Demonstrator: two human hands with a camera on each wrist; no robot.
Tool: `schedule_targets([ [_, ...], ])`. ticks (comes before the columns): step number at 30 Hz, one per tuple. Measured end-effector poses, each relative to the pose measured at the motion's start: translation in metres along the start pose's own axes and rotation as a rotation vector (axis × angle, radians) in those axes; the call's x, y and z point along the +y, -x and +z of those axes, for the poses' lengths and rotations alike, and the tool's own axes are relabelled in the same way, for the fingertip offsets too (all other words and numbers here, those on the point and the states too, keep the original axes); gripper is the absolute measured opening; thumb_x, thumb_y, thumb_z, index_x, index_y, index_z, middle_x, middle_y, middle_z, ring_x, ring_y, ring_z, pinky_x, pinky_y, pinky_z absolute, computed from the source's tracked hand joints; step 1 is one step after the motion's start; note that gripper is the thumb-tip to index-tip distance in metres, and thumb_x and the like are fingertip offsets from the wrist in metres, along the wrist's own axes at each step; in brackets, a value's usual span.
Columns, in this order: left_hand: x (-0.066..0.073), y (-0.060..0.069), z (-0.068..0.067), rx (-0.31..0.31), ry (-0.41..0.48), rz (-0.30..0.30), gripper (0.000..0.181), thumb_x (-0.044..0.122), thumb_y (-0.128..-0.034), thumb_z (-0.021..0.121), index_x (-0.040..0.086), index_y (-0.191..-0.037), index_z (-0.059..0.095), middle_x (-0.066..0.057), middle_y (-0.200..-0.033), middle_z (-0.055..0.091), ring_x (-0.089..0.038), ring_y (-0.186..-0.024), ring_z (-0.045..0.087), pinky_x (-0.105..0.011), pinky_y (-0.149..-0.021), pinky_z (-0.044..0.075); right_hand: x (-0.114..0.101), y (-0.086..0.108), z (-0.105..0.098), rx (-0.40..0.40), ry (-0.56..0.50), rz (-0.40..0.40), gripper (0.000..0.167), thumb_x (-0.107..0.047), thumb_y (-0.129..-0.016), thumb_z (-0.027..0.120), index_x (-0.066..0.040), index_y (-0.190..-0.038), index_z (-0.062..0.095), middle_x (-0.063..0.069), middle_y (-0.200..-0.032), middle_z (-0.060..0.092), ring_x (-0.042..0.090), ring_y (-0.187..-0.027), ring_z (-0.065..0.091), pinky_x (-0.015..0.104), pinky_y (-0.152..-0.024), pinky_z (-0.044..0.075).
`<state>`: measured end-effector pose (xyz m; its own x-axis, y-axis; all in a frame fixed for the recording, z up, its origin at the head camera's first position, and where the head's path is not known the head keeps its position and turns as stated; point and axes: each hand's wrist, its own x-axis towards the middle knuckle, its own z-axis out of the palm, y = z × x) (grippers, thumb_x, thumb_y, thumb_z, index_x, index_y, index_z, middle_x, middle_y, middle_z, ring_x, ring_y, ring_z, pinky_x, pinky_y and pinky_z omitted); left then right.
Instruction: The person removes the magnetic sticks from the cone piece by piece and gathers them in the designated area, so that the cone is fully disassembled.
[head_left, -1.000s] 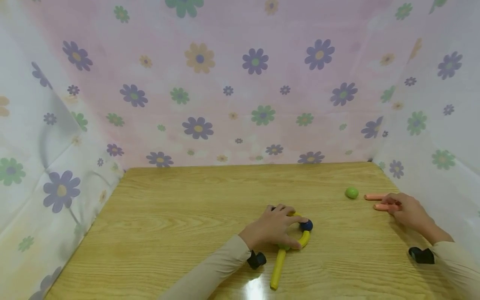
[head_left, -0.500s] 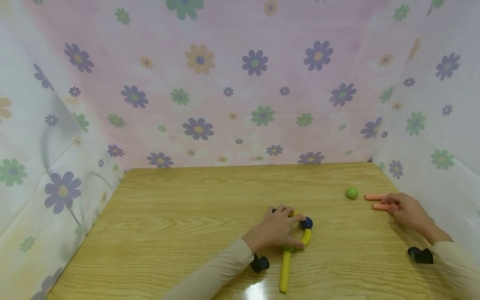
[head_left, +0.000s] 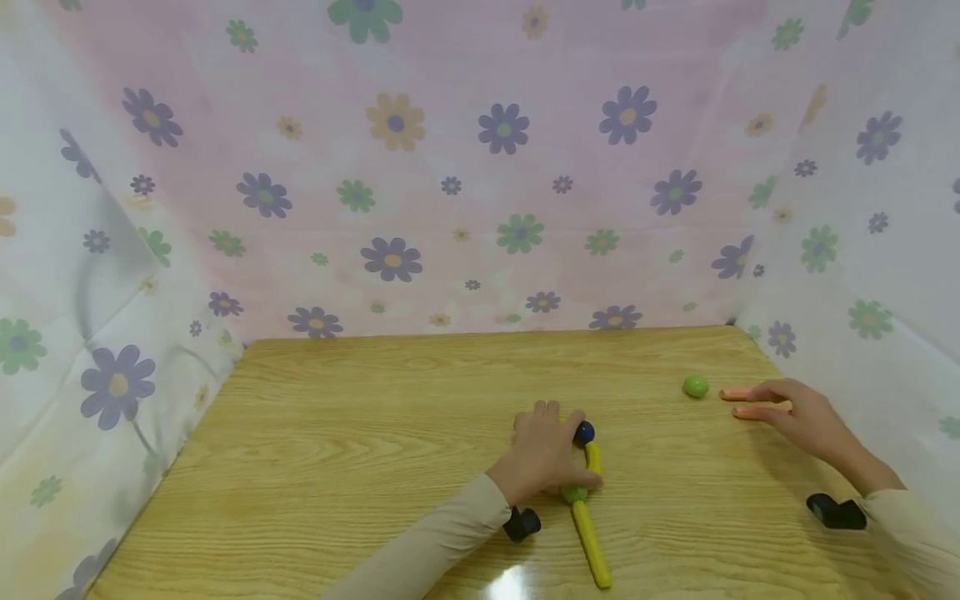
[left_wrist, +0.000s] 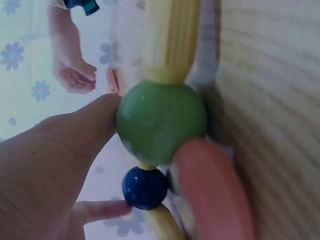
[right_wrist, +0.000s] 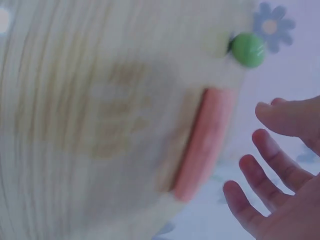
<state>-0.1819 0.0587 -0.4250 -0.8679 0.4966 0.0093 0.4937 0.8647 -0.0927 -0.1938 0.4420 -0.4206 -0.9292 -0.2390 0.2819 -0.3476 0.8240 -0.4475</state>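
Observation:
My left hand [head_left: 542, 457] grips a ring of balls and curved rods on the table. In the left wrist view its thumb lies against a green ball [left_wrist: 161, 122], and one finger touches a blue ball [left_wrist: 145, 187]. A straight yellow rod [head_left: 591, 543] and a curved pink piece [left_wrist: 217, 192] meet the green ball. The hand hides part of the ring. My right hand [head_left: 813, 421] is over two pinkish-orange pieces [head_left: 735, 393] at the right; in the right wrist view its spread fingers stand apart from one such piece [right_wrist: 202, 145].
A loose green ball [head_left: 696, 386] lies left of the pinkish-orange pieces. Flowered cloth [head_left: 450, 150] encloses the back and sides of the wooden table [head_left: 337, 417]. Black wrist-worn devices [head_left: 836, 512] show beside both sleeves.
The ring has moved left with my left hand and turned, its straight rod's near end swinging right. My right hand's fingers have let go of the nearer pinkish-orange piece and straightened.

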Motion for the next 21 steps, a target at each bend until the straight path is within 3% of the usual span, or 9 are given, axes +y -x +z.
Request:
schedule_targets([
  [2, -0.001, 0.000, -0.002, -0.023, 0.002, -0.040, 0.093, 0.090, -0.0624, 0.048, 0.036, -0.139, 0.042, -0.002, -0.117, 0.053, -0.018, -0.094, 0.053, -0.030, -0.052, 0.041, -0.012, -0.002, 0.001, 0.012, -0.016, -0.059, 0.014, -0.012, -0.087, 0.069, -0.013, -0.101, 0.071, -0.005, -0.110, 0.067, 0.004, -0.088, 0.058, 0.029, -0.064, 0.051],
  [3, -0.002, 0.000, -0.003, -0.033, 0.007, -0.057, 0.093, 0.090, -0.0624, 0.047, 0.036, -0.138, 0.042, -0.002, -0.116, 0.053, -0.018, -0.093, 0.053, -0.029, -0.051, 0.041, -0.018, -0.003, 0.002, 0.013, -0.026, -0.086, 0.015, -0.009, -0.087, 0.069, -0.013, -0.101, 0.070, -0.008, -0.109, 0.066, 0.006, -0.088, 0.059, 0.027, -0.063, 0.051],
  [6, -0.005, 0.000, -0.003, -0.043, 0.059, -0.093, 0.093, 0.088, -0.0635, 0.050, 0.033, -0.138, 0.043, -0.003, -0.112, 0.055, -0.018, -0.087, 0.055, -0.028, -0.050, 0.040, -0.036, -0.004, 0.004, 0.024, -0.011, -0.166, 0.015, -0.003, -0.086, 0.067, -0.010, -0.100, 0.068, -0.001, -0.105, 0.065, 0.010, -0.084, 0.060, 0.026, -0.062, 0.051],
  [8, -0.008, 0.000, -0.003, -0.025, 0.074, -0.076, 0.089, 0.085, -0.0658, 0.052, 0.032, -0.137, 0.044, -0.003, -0.111, 0.055, -0.018, -0.086, 0.055, -0.028, -0.052, 0.041, -0.048, -0.005, 0.005, 0.016, 0.003, -0.198, 0.015, -0.001, -0.086, 0.067, -0.008, -0.099, 0.067, 0.006, -0.102, 0.064, 0.009, -0.084, 0.059, 0.027, -0.061, 0.051],
  [11, -0.015, -0.001, 0.000, 0.036, 0.143, 0.059, 0.075, 0.076, -0.0737, 0.057, 0.032, -0.134, 0.048, -0.001, -0.119, 0.053, -0.016, -0.095, 0.054, -0.028, -0.059, 0.046, -0.065, -0.006, 0.007, 0.013, 0.017, -0.234, 0.019, 0.000, -0.083, 0.069, -0.012, -0.098, 0.066, 0.006, -0.097, 0.064, 0.008, -0.083, 0.056, 0.028, -0.061, 0.050],
  [14, -0.023, -0.002, 0.002, 0.053, 0.258, 0.293, 0.056, 0.060, -0.0829, 0.061, 0.031, -0.130, 0.053, 0.001, -0.135, 0.046, -0.015, -0.118, 0.046, -0.032, -0.080, 0.049, -0.081, -0.006, 0.010, -0.010, -0.012, -0.274, 0.024, 0.001, -0.082, 0.070, -0.014, -0.100, 0.065, -0.001, -0.096, 0.063, 0.008, -0.083, 0.054, 0.028, -0.061, 0.048],
  [17, -0.030, -0.001, 0.002, -0.008, 0.362, 0.502, 0.043, 0.048, -0.0879, 0.062, 0.029, -0.127, 0.058, 0.003, -0.145, 0.040, -0.016, -0.132, 0.034, -0.033, -0.099, 0.039, -0.099, -0.004, 0.012, -0.052, -0.054, -0.296, 0.025, -0.001, -0.084, 0.069, -0.017, -0.102, 0.064, -0.008, -0.096, 0.060, 0.006, -0.084, 0.052, 0.027, -0.061, 0.047],
  [19, -0.033, -0.001, 0.002, -0.054, 0.379, 0.581, 0.038, 0.044, -0.0885, 0.061, 0.030, -0.124, 0.061, 0.003, -0.147, 0.038, -0.017, -0.137, 0.029, -0.034, -0.105, 0.032, -0.110, -0.003, 0.014, -0.086, -0.083, -0.309, 0.024, -0.002, -0.085, 0.068, -0.016, -0.105, 0.063, -0.010, -0.098, 0.059, 0.005, -0.084, 0.052, 0.027, -0.061, 0.047],
  [21, -0.035, 0.001, 0.002, -0.093, 0.379, 0.613, 0.036, 0.040, -0.0870, 0.062, 0.032, -0.122, 0.063, 0.004, -0.147, 0.037, -0.017, -0.139, 0.024, -0.036, -0.107, 0.029, -0.120, -0.002, 0.016, -0.114, -0.104, -0.325, 0.025, -0.003, -0.086, 0.068, -0.017, -0.107, 0.062, -0.012, -0.100, 0.057, 0.005, -0.084, 0.052, 0.026, -0.061, 0.047],
])
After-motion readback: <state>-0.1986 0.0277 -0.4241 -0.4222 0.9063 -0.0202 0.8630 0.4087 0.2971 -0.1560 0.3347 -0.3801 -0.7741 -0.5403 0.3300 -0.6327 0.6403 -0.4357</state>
